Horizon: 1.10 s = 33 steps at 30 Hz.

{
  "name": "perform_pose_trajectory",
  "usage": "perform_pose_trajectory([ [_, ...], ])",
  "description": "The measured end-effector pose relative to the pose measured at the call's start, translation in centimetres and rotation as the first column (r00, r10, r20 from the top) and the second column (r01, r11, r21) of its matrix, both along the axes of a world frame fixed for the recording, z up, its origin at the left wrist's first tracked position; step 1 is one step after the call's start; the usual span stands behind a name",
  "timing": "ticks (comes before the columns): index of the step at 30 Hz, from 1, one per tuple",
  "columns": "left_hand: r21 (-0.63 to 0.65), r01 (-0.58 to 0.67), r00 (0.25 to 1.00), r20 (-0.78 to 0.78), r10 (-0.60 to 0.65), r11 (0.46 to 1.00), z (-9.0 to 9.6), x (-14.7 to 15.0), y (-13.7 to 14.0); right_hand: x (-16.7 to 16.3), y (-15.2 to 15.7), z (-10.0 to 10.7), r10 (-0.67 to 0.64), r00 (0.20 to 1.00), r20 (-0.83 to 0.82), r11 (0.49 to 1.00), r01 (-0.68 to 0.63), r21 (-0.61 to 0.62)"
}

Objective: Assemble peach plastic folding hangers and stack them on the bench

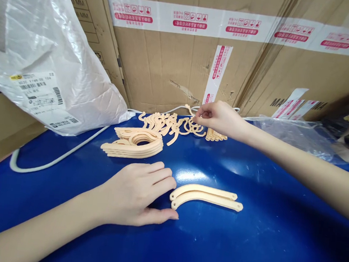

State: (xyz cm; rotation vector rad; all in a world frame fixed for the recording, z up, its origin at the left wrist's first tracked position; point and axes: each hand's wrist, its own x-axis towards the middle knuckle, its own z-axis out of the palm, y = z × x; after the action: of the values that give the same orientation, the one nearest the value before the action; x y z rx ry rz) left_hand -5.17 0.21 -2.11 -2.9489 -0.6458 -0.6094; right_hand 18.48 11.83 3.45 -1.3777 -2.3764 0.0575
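Note:
Two curved beige plastic arms (207,196), like clothes-hanger arms with holed ends, lie side by side on the blue table. My left hand (139,193) rests at their left ends, thumb and index finger apart on either side, not closed on them. Farther back, my right hand (219,118) is closed in a pinch over a pile of beige hooks (163,123). One small beige hook (189,109) sticks out at its fingertips, partly hidden by them. Left of the pile, several beige hanger pieces (133,143) with a round opening are stacked flat.
Short beige pieces (216,135) lie under my right wrist. A white plastic bag (54,61) with a label stands at left, a pale cable (60,163) beside it. Cardboard boxes (163,60) wall off the back. Clear plastic film (294,136) lies at right.

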Motion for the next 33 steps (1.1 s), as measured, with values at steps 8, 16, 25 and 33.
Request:
perform_pose_trajectory([
  [8,0.024,-0.013,1.000,0.006,0.013,1.000,-0.1,0.0,0.1,-0.7,-4.9,-0.8,0.154,0.988,-0.006,0.983,-0.154,-0.099],
  [16,0.070,-0.020,1.000,0.025,0.019,0.997,-0.1,0.0,0.0,-2.4,-8.0,-2.9,0.236,0.970,0.059,0.961,-0.225,-0.159],
  [25,0.078,-0.018,0.998,0.067,0.013,0.997,0.2,0.0,-0.1,-2.9,-8.0,-3.4,0.322,0.945,0.053,0.939,-0.311,-0.148],
  [33,0.060,-0.385,0.922,0.074,0.381,0.921,3.8,0.4,2.7,-2.5,-7.6,-3.1,0.331,0.942,0.053,0.937,-0.321,-0.141],
])
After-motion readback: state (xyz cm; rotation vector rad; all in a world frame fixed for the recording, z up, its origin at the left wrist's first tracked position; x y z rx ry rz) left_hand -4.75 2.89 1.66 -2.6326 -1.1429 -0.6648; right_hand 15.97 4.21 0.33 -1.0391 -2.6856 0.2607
